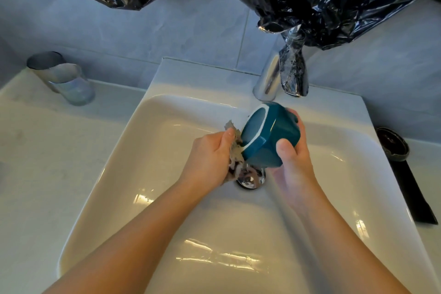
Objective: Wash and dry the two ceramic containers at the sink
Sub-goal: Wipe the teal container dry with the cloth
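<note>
A teal ceramic container (267, 136) with a white ring on its base is held over the white sink basin (148, 150), tipped so its base faces left and towards me. My right hand (293, 162) grips it from the right, thumb on its side and fingers round the far side. My left hand (210, 157) holds a crumpled grey cloth (236, 150) against the container's base and lower edge. The container's opening is hidden. A dark ceramic container (392, 144) sits on the counter at the right.
The chrome tap (268, 79) stands behind the container, with black plastic (334, 0) draped above it. The chrome drain (250, 179) lies under my hands. Two metal cups (64, 79) stand at the back left. A black strip (415, 196) lies on the right rim.
</note>
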Action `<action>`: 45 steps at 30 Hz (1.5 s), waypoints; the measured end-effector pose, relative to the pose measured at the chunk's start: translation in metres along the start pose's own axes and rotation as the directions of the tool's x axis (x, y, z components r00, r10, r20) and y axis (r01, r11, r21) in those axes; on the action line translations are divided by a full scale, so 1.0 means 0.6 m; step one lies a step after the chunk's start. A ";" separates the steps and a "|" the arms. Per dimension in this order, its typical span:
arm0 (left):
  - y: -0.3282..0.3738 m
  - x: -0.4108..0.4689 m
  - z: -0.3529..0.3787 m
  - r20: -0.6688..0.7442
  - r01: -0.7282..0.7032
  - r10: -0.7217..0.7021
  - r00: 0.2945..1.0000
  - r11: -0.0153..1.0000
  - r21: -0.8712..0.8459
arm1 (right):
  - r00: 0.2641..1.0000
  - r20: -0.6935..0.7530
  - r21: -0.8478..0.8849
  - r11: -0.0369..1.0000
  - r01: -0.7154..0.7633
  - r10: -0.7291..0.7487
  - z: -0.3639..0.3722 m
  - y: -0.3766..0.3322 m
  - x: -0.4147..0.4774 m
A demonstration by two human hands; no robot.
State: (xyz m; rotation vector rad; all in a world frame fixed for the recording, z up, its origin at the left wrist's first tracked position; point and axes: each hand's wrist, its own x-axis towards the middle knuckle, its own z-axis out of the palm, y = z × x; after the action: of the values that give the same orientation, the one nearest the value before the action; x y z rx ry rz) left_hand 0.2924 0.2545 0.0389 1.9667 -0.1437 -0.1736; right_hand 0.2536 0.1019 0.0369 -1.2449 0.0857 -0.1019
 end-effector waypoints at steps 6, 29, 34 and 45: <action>-0.002 0.000 0.005 0.101 0.118 -0.122 0.987 0.992 0.044 | 0.988 -0.051 -0.293 0.948 0.123 -0.144 -0.006 0.006 -0.012; 0.001 0.008 -0.014 -0.166 -0.331 0.356 0.920 0.930 0.160 | 0.977 0.088 -0.214 0.962 -0.170 0.192 0.008 0.025 -0.017; 0.004 0.005 -0.005 -0.104 -0.567 0.580 0.808 0.814 0.128 | 0.980 0.000 -0.074 0.978 -0.197 0.197 0.007 0.019 -0.013; -0.014 0.008 0.005 0.017 -0.780 0.796 0.605 0.589 0.210 | 0.926 -0.085 0.342 0.884 -0.320 0.368 -0.008 0.009 -0.002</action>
State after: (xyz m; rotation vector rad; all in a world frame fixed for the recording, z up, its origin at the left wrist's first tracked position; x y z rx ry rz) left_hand 0.2968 0.2539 0.0299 1.9095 -1.0101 0.5364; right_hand 0.2517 0.0994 0.0301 -0.8760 0.4047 0.1005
